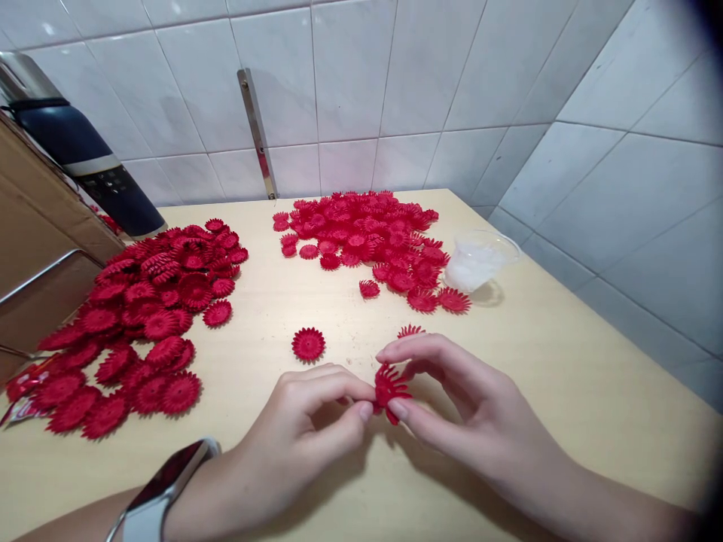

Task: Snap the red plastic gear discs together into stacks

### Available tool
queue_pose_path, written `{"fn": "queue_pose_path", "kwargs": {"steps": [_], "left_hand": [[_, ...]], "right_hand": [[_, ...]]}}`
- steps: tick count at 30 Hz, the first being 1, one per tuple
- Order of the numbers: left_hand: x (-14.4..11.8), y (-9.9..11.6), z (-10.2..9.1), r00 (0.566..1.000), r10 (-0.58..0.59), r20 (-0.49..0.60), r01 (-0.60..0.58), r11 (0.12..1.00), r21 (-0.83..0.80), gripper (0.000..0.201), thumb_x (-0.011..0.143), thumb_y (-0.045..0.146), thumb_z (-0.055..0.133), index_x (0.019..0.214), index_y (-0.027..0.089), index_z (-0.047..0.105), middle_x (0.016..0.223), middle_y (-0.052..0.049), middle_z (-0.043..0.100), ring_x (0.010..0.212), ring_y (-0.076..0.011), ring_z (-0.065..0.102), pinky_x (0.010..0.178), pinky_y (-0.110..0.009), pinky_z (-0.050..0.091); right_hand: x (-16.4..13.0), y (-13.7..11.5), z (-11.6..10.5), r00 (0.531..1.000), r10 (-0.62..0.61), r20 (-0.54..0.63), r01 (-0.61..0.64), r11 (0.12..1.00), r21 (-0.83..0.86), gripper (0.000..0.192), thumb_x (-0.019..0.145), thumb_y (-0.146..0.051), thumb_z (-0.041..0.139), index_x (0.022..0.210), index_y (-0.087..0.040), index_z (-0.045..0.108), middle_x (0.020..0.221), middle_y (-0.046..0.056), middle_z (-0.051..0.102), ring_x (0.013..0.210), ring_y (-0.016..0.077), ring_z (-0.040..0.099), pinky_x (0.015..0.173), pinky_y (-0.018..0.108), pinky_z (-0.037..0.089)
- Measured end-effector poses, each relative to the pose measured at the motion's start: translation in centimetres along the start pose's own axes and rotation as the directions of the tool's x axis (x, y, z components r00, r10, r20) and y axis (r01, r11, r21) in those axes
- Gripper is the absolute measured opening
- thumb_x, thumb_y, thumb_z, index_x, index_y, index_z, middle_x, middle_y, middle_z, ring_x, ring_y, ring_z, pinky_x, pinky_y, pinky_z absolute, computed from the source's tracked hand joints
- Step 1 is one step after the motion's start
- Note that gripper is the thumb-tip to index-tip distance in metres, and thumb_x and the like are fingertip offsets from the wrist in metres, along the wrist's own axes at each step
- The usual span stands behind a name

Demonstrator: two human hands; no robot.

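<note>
Red, fringed, fabric-like disc [389, 385] tilts well short of pale surface's [260, 301] far edge: left hand [316, 418] pinches its left side; right hand [474, 395], half-curled, grips its rim.

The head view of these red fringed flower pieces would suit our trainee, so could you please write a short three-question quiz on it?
1. On which wrist is the smartwatch?
2. True or false: the dark blue flask is left of the clear cup.
3. What do the left hand and right hand hold between them?
A) dark blue flask
B) red fringed flower piece
C) clear cup

Key: 1. left; 2. true; 3. B
</note>
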State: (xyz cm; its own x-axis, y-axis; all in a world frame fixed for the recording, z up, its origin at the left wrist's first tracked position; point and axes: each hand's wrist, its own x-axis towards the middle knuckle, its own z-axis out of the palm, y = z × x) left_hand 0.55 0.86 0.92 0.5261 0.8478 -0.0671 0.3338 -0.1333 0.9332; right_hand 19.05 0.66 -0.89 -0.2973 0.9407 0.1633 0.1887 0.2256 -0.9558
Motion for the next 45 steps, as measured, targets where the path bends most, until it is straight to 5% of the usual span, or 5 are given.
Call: {"fn": "queue_pose_path", "kwargs": {"steps": [8, 20, 32, 45], "left_hand": [[-0.01, 0.02, 0.04, 1.000, -0.011, 0.020, 0.011, 1.000, 0.000, 0.016, 0.085, 0.019, 0.049, 0.084, 0.018, 0.065, 0.082, 0.000, 0.065, 0.075, -0.0114, 0.057, 0.068, -0.020, 0.042], [-0.17, 0.07, 0.19, 0.998, 0.009, -0.058, -0.010, 1.000, -0.014, 0.010, 0.082, 0.021, 0.056, 0.084, 0.019, 0.065, 0.083, 0.001, 0.067, 0.077, -0.0112, 0.059, 0.072, -0.020, 0.043], [0.01, 0.39, 0.14, 0.998, 0.017, -0.056, -0.018, 1.000, -0.021, 0.011, 0.080, 0.018, 0.055, 0.085, 0.017, 0.065, 0.083, 0.000, 0.068, 0.077, -0.0118, 0.060, 0.071, -0.021, 0.044], [-0.01, -0.04, 0.14, 0.999, -0.040, -0.026, 0.040, 0.999, 0.003, 0.013, 0.080, 0.014, 0.055, 0.078, 0.018, 0.067, 0.076, 0.002, 0.067, 0.070, -0.0098, 0.058, 0.067, -0.019, 0.044]], "right_hand": [[0.25, 0.09, -0.10, 0.990, 0.128, 0.062, -0.138, 0.973, 0.184, 0.006, 0.081, -0.018, 0.056, 0.081, -0.023, 0.057, 0.075, -0.004, 0.058, 0.071, 0.0082, 0.057, 0.065, 0.018, 0.048], [0.09, -0.40, -0.27, 0.994, 0.024, 0.103, -0.033, 0.995, 0.095, 0.014, 0.080, -0.012, 0.054, 0.081, -0.023, 0.064, 0.073, -0.002, 0.061, 0.069, 0.0104, 0.057, 0.065, 0.023, 0.046], [-0.14, -0.39, -0.20, 0.991, 0.085, 0.102, -0.095, 0.990, 0.101, 0.008, 0.080, -0.016, 0.055, 0.080, -0.023, 0.060, 0.075, -0.003, 0.061, 0.071, 0.0100, 0.056, 0.065, 0.021, 0.047], [-0.38, -0.50, -0.09, 0.990, -0.094, 0.105, 0.105, 0.989, -0.102, 0.010, 0.080, -0.012, 0.052, 0.081, -0.020, 0.058, 0.072, 0.000, 0.062, 0.064, 0.0118, 0.058, 0.059, 0.024, 0.048]]}}
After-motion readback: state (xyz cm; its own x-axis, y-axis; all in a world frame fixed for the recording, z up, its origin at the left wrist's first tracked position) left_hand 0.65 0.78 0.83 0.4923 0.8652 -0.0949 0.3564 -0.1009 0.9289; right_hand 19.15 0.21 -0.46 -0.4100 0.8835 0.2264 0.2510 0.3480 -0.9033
